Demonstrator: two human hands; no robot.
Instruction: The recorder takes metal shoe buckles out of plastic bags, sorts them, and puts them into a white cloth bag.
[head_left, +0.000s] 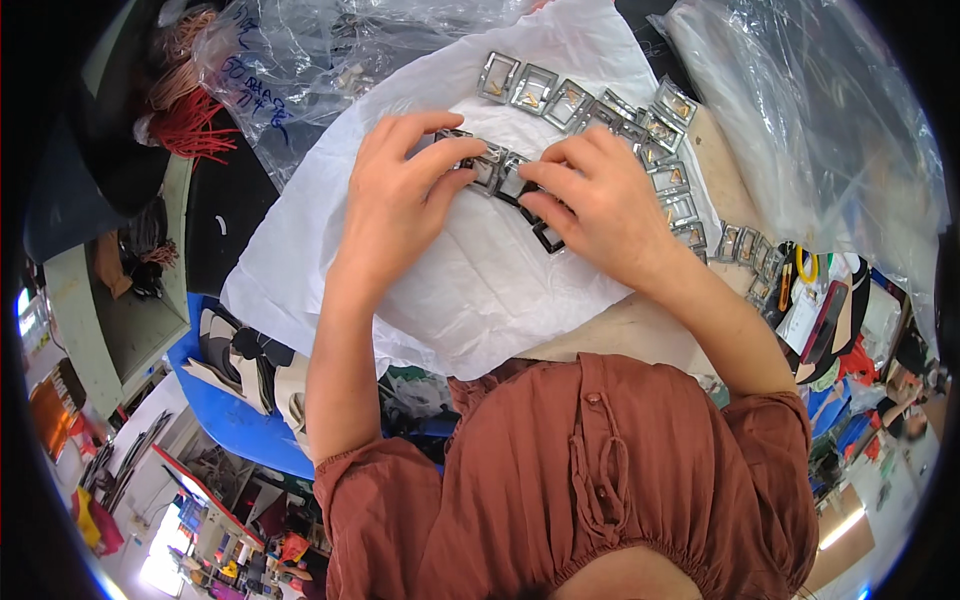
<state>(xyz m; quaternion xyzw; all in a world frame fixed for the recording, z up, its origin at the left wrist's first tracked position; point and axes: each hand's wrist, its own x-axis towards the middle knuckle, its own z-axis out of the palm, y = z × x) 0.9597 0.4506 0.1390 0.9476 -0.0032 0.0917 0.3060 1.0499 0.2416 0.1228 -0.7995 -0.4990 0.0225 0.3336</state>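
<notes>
A short row of square metal buckles [487,170] lies between my hands over the white sheet [470,270]. My left hand [395,190] has its thumb and fingers closed on the left end of this row. My right hand [605,205] pinches a darker, black-looking buckle [513,183] farther along it. Another black buckle [548,238] sticks out below my right fingers. My fingertips hide parts of the row. Beyond my right hand, several silver-grey buckles [534,90] with gold-coloured prongs lie in a curved line, some overlapping.
More buckles [745,247] trail off the sheet to the right. Clear plastic bags [820,120] lie at the far right and far left. Red cord tassels [195,125] hang at the left. A blue bin [235,420] with cloth pieces stands below left. Yellow-handled scissors [806,264] lie at right.
</notes>
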